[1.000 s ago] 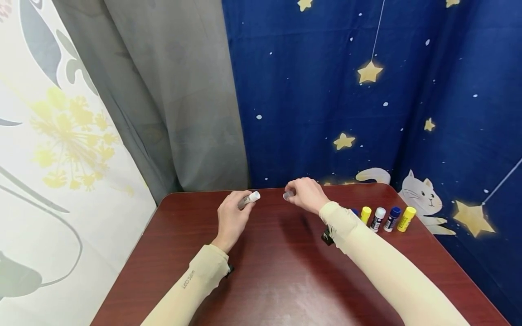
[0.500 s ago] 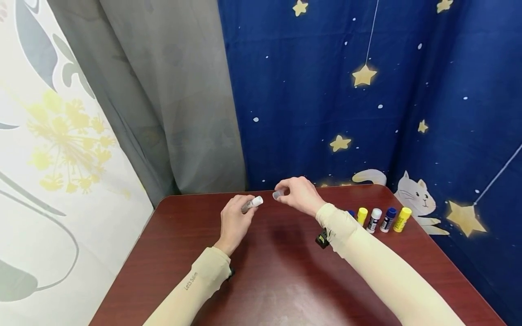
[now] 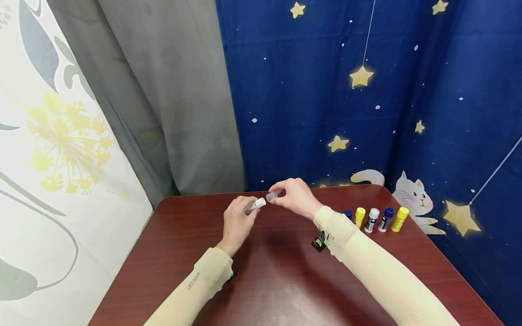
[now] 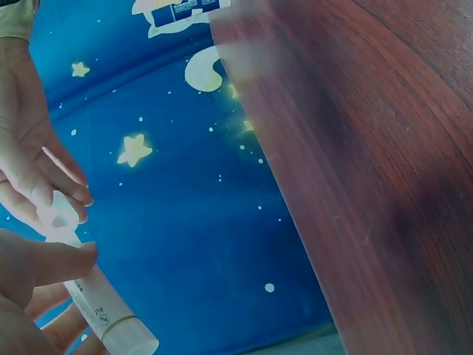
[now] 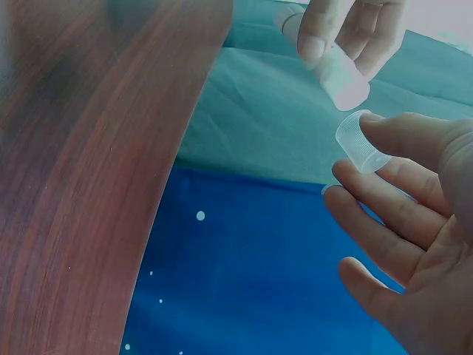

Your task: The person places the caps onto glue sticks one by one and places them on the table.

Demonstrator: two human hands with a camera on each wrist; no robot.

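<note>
My left hand (image 3: pixel 237 224) grips a white glue stick (image 3: pixel 255 206) by its tube, tilted up to the right above the table's far part. Small print shows on the glue stick (image 4: pixel 111 314) in the left wrist view. My right hand (image 3: pixel 298 198) pinches a translucent ribbed cap (image 5: pixel 361 142) between thumb and fingers. In the right wrist view the cap's open mouth faces the glue stick's white end (image 5: pixel 347 90), and a small gap lies between them. The other fingers of my right hand are spread below the cap.
On the right of the dark red-brown table (image 3: pixel 261 290) stand several upright glue sticks in a row, among them a yellow one (image 3: pixel 399 219), a blue one (image 3: pixel 386 219) and a white one (image 3: pixel 372 220). My right sleeve partly covers the row's left end. Curtains hang behind the table.
My right hand has moved left with the cap, and my left hand slightly right with the glue stick. The gap between cap and stick has narrowed. The head view has shifted slightly.
</note>
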